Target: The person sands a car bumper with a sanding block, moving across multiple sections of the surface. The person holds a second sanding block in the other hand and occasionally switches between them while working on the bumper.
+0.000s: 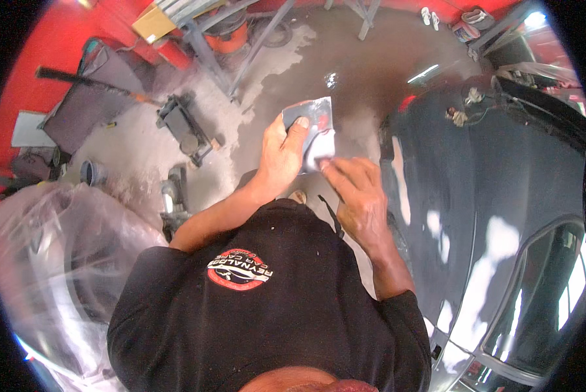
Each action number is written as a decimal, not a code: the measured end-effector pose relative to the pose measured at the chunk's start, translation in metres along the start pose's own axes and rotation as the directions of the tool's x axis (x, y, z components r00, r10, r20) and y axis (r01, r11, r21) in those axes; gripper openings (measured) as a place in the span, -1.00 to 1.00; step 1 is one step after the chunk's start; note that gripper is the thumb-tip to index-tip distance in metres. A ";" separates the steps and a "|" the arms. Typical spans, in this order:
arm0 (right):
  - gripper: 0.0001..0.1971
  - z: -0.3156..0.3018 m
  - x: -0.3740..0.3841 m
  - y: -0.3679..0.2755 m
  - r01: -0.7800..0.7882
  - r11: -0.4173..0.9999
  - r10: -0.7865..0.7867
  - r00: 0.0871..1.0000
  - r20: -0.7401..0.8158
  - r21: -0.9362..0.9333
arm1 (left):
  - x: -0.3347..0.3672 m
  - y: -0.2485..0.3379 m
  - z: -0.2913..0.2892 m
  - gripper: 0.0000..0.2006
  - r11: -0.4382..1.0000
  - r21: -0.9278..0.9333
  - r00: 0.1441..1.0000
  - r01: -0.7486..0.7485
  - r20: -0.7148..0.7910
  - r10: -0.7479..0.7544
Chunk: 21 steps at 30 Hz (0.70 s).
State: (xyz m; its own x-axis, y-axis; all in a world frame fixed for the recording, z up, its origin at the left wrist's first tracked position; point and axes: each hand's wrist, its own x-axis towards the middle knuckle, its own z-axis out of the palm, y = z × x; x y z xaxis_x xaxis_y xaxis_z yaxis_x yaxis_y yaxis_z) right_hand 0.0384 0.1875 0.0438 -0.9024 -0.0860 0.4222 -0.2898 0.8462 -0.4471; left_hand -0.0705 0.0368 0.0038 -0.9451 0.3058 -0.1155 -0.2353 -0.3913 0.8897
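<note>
In the head view, the person's left hand (pixel 281 153) is clamped on a grey sheet (pixel 308 112), the thumb lying flat across its face. The sheet is in front of the person's chest, raised over the floor, its upper edge slightly uneven; a reddish mark shows near its right edge. A white part (pixel 321 147) curves over the lower right of the sheet; whether it is the sheet's own back folded over or a separate piece, one cannot tell. The right hand (pixel 359 196) comes in from the right with its fingers bent, the fingertips at the lower end of the white part. The tips are blurred, so one cannot tell whether they are pinched shut on it. The two hands are near each other but apart.

The person wears a black T-shirt (pixel 273 333) with a round printed emblem on it. To the right stands a dark car (pixel 430 170) with pale patches on its body. At lower left, clear plastic sheeting (pixel 77 255) drapes over a large rounded form. On the partly wet floor (pixel 365 78) to the left sits a low floor jack (pixel 183 127). Farther off, a pair of white slippers (pixel 430 18) lies near a bucket (pixel 465 32).
</note>
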 end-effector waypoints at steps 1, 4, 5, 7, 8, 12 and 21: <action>-0.51 -0.008 0.016 0.014 0.000 0.999 -0.002 0.999 0.039 0.038 | 0.024 0.006 0.002 -0.70 0.998 0.036 0.997 0.055 0.052 -0.057; -0.53 0.003 0.078 0.073 0.091 0.996 -0.091 0.994 -0.065 -0.005 | 0.099 0.018 0.006 -0.74 0.824 -0.380 0.906 0.420 0.229 -0.356; -0.54 0.020 0.103 0.093 0.128 0.990 -0.136 0.981 -0.140 -0.066 | 0.132 0.021 0.000 -0.74 0.793 -0.392 0.884 0.467 0.245 -0.399; -0.55 0.046 0.158 0.138 0.123 0.969 -0.177 0.951 -0.252 -0.215 | 0.208 0.025 -0.014 -0.73 0.798 -0.383 0.883 0.466 0.254 -0.394; -0.54 0.058 0.185 0.158 0.041 0.979 -0.084 0.973 -0.215 -0.198 | 0.246 0.027 -0.018 -0.70 0.824 -0.364 0.898 0.435 0.251 -0.362; -0.42 0.088 0.313 0.205 -0.210 0.971 0.184 0.960 -0.211 -0.111 | 0.406 0.045 -0.006 -0.53 0.980 0.013 0.870 0.197 0.458 -0.181; -0.55 0.068 0.509 0.276 -0.301 0.954 0.301 0.954 -0.013 0.001 | 0.641 0.100 0.055 -0.69 0.978 0.162 0.935 0.130 0.310 -0.175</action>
State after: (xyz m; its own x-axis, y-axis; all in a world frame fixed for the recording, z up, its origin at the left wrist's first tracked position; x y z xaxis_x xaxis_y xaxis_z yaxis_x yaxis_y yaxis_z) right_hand -0.5228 0.3416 0.0819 -0.9436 0.1793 0.2785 -0.0053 0.8326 -0.5539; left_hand -0.6878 0.2412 0.0426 -0.7718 0.6230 -0.1271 -0.3159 -0.2022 0.9270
